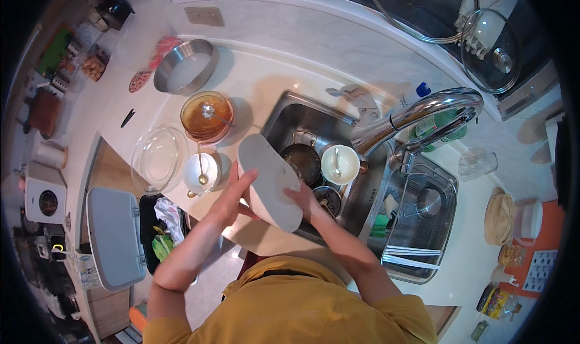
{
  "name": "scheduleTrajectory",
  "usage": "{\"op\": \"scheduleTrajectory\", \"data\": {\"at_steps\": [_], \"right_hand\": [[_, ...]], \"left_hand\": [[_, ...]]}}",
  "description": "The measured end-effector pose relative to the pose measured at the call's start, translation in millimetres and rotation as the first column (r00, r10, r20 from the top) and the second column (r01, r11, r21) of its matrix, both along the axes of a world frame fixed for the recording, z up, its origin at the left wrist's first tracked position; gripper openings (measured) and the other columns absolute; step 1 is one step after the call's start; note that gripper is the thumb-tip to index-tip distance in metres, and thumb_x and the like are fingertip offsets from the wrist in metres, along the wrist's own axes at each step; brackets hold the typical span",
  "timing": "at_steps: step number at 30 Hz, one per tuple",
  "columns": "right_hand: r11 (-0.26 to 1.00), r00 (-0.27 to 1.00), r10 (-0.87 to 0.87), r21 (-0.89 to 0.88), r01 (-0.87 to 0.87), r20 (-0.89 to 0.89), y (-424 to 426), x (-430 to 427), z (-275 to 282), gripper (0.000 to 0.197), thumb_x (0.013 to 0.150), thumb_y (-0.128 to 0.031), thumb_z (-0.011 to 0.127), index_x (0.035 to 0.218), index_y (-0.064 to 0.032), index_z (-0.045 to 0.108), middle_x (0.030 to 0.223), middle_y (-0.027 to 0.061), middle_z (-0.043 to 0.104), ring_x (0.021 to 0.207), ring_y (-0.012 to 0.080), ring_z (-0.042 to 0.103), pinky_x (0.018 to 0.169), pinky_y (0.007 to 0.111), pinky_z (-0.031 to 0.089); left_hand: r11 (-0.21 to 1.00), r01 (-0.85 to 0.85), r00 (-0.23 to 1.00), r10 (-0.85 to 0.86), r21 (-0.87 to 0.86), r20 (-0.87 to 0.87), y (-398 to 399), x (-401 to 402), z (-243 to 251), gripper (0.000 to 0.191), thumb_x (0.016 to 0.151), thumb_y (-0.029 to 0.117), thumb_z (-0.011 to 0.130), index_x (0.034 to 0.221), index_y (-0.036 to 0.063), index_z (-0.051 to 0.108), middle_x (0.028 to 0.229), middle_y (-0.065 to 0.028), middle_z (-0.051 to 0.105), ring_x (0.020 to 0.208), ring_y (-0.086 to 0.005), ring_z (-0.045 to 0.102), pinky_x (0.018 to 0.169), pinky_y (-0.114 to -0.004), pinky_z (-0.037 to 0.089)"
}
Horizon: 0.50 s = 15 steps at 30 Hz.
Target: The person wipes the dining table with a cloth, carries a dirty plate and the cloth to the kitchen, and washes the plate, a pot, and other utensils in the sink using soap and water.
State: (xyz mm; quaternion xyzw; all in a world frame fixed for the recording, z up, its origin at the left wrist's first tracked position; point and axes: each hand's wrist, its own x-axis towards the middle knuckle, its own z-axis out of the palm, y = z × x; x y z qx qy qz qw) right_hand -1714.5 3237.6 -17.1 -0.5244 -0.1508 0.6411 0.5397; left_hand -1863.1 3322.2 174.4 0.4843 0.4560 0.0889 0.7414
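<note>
Between my two hands is a pale grey oblong vessel or tray [268,181] with rounded ends, tilted over the left edge of the sink [281,110]. My left hand [234,196] grips its left side, thumb on the pale face. The right side is held by my right hand [304,201], its fingers resting on that face. The vessel's other side is hidden. Just beyond my right hand, the sink holds a dark pot [301,160] with a brass-coloured handle and a white bowl [340,165] with a spoon in it. A white cup [202,171] with a gold spoon stands near my left hand.
Stacked amber glass bowls [206,115], a clear glass dish [158,158] and a steel pan [186,67] stand left of the sink. A chrome faucet [417,115] arches over its right side. An open bin [149,217] stands below left; a drying basket [419,235] holds chopsticks.
</note>
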Motion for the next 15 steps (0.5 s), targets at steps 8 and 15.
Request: {"op": "scheduleTrajectory", "data": {"at_steps": [8,15], "right_hand": [[0.987,0.860,-0.015,0.128,0.093,-0.511,3.1,-3.3,-11.6,0.049,0.083,-0.021,0.051,0.123,-0.0019,0.031,0.114,0.0098,0.046,0.101,0.0206,0.049,0.086,0.032,0.040],[0.990,0.884,-0.107,0.029,0.134,-0.455,-34.7,38.1,-3.9,0.042,0.073,-0.005,0.057,0.112,0.0038,0.044,0.103,0.0131,0.055,0.090,0.0230,0.056,0.081,0.033,0.044]], "left_hand": [[0.944,0.262,0.948,-0.213,0.202,-0.235,16.1,31.5,21.0,0.097,0.068,0.064,0.047,0.134,0.0102,-0.001,0.126,-0.0168,0.032,0.101,-0.0272,0.047,0.062,-0.033,0.048],[0.999,-0.039,0.999,0.039,0.014,0.009,24.3,26.9,-72.5,0.065,0.082,0.053,0.037,0.131,0.0145,0.021,0.116,-0.0117,0.045,0.098,-0.0249,0.050,0.074,-0.036,0.044]]}}
